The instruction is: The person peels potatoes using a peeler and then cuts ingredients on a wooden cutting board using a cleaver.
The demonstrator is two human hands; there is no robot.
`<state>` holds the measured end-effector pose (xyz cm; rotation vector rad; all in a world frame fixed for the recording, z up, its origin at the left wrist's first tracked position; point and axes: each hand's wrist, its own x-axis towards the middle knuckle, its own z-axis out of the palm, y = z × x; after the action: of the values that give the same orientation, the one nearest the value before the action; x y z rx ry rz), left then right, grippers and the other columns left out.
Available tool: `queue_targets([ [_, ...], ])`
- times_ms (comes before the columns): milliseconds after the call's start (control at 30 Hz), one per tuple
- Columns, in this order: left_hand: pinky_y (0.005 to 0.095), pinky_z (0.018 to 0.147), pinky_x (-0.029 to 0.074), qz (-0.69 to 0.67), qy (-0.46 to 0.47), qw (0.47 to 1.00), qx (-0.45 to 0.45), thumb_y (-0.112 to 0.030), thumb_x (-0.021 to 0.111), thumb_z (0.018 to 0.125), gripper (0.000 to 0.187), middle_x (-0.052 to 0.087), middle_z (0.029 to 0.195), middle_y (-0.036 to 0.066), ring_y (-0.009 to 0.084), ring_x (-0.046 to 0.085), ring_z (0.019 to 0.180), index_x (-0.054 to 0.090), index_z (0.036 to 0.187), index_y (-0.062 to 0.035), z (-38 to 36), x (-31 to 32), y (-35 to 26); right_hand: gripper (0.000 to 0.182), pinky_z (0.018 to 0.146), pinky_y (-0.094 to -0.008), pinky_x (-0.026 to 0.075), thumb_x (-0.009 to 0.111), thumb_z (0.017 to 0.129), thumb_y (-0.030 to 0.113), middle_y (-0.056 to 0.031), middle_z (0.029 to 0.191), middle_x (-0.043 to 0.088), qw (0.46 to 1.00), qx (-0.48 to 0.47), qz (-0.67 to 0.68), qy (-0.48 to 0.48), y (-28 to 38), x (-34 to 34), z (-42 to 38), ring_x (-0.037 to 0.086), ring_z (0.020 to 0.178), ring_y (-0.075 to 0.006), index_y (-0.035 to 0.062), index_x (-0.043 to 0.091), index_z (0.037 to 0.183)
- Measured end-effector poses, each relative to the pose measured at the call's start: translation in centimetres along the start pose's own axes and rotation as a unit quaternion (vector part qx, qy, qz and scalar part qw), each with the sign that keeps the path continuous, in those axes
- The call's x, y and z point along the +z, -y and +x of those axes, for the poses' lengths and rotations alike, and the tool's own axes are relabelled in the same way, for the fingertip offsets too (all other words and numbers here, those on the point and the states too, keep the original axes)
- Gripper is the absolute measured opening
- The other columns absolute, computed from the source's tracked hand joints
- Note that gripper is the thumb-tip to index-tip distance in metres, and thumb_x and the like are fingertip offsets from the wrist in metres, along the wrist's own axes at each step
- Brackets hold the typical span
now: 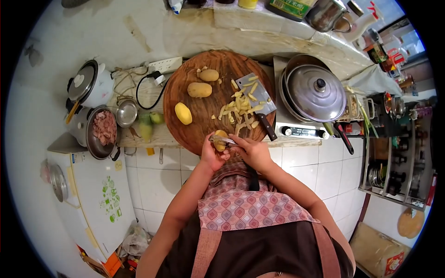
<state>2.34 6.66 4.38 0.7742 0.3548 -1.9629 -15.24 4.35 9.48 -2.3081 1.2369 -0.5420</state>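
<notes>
Over the near edge of the round wooden board [213, 111], my left hand [213, 156] is closed around a partly peeled potato [220, 140]. My right hand [252, 152] grips a metal peeler [224, 139], its head against that potato. A peeled yellow potato [183, 113] lies at the board's left. Two unpeeled potatoes, one in the middle [200, 90] and one behind it [209, 75], rest farther back. Cut potato strips [241, 103] are heaped at the right, partly on the cleaver's blade [262, 92]. The cleaver's dark handle [267, 127] points toward me. Peelings lie close by.
A lidded pan [315, 90] stands on the cooker [301, 131] at the right. At the left are a pot of raw meat [104, 128], a metal bowl [126, 113], a lidded pot [92, 83] and green vegetables [146, 127]. A power strip [165, 65] lies behind the board.
</notes>
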Motion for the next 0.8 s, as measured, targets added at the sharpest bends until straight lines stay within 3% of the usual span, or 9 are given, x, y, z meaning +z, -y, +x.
queue_targets([
  [167,0.0223,0.040,0.030,0.031,0.027,0.999,0.012,-0.053,0.036,0.093,0.051,0.054,0.071,0.005,0.0127,0.043,0.047,0.057,0.095,-0.0073,1.0,-1.3,0.2,0.042,0.050,-0.0372,0.049,0.071,0.082,0.028,-0.0074,0.074,0.065,0.998,-0.021,-0.058,0.014,-0.6,-0.4,0.6,0.063,0.060,-0.0268,0.0202,0.064,0.123],
  [233,0.0221,0.042,0.030,0.062,0.109,0.992,-0.011,-0.055,0.037,0.093,0.049,0.052,0.073,0.005,0.0124,0.045,0.051,0.055,0.095,-0.0088,1.1,-1.6,0.2,0.039,0.050,-0.0375,0.049,0.071,0.082,0.029,-0.0084,0.072,0.067,0.987,0.075,-0.139,-0.008,-3.1,0.7,1.0,0.063,0.059,-0.0278,0.0196,0.066,0.120],
  [333,0.0225,0.044,0.032,0.048,0.121,0.991,-0.008,-0.054,0.037,0.093,0.049,0.051,0.077,0.005,0.0133,0.047,0.057,0.054,0.098,-0.0091,0.4,-0.5,0.3,0.033,0.052,-0.0372,0.050,0.071,0.083,0.028,-0.0108,0.076,0.069,0.987,0.132,-0.063,-0.070,-4.9,0.6,0.8,0.065,0.062,-0.0296,0.0180,0.068,0.114],
  [400,0.0232,0.045,0.034,0.077,0.081,0.993,0.032,-0.052,0.036,0.095,0.049,0.053,0.081,0.006,0.0146,0.049,0.063,0.055,0.102,-0.0081,0.0,0.3,0.7,0.034,0.053,-0.0372,0.050,0.072,0.083,0.027,-0.0110,0.076,0.069,0.993,0.093,-0.023,-0.066,-3.3,-0.3,0.4,0.065,0.062,-0.0294,0.0178,0.068,0.115],
  [467,0.0235,0.045,0.034,0.115,-0.040,0.990,0.068,-0.049,0.030,0.098,0.049,0.056,0.084,0.007,0.0154,0.049,0.063,0.055,0.107,-0.0079,0.3,1.0,0.8,0.037,0.052,-0.0375,0.049,0.074,0.081,0.025,-0.0117,0.076,0.068,0.998,0.021,0.024,-0.060,-1.9,-1.0,0.2,0.064,0.061,-0.0293,0.0167,0.068,0.116],
  [533,0.0236,0.044,0.033,0.114,-0.001,0.991,0.076,-0.046,0.025,0.100,0.049,0.058,0.084,0.007,0.0149,0.049,0.060,0.055,0.107,-0.0089,0.0,0.9,0.6,0.038,0.051,-0.0372,0.049,0.074,0.080,0.026,-0.0119,0.075,0.068,1.000,-0.010,-0.028,0.003,-0.6,-1.4,0.3,0.064,0.060,-0.0295,0.0163,0.068,0.116],
  [667,0.0252,0.042,0.029,0.127,0.015,0.991,0.035,-0.049,0.024,0.099,0.049,0.053,0.073,0.005,0.0122,0.040,0.046,0.053,0.093,-0.0098,0.6,-0.3,0.6,0.038,0.051,-0.0371,0.049,0.075,0.079,0.026,-0.0117,0.074,0.067,0.999,0.009,-0.028,-0.026,-2.5,0.2,0.9,0.064,0.059,-0.0289,0.0164,0.068,0.115],
  [733,0.0264,0.042,0.028,0.143,0.035,0.989,0.024,-0.051,0.025,0.099,0.048,0.051,0.070,0.005,0.0120,0.037,0.043,0.049,0.087,-0.0116,0.7,-0.2,0.7,0.037,0.052,-0.0379,0.049,0.075,0.080,0.026,-0.0117,0.071,0.067,0.991,0.089,-0.097,-0.037,-4.2,0.9,1.2,0.064,0.059,-0.0284,0.0160,0.069,0.115],
  [800,0.0273,0.041,0.028,0.121,0.034,0.992,0.011,-0.052,0.026,0.098,0.047,0.052,0.070,0.005,0.0120,0.036,0.041,0.049,0.086,-0.0129,0.7,-0.1,0.7,0.036,0.053,-0.0382,0.049,0.075,0.080,0.026,-0.0123,0.071,0.067,0.990,0.107,-0.077,-0.048,-4.6,0.6,1.3,0.064,0.060,-0.0283,0.0156,0.069,0.114],
])
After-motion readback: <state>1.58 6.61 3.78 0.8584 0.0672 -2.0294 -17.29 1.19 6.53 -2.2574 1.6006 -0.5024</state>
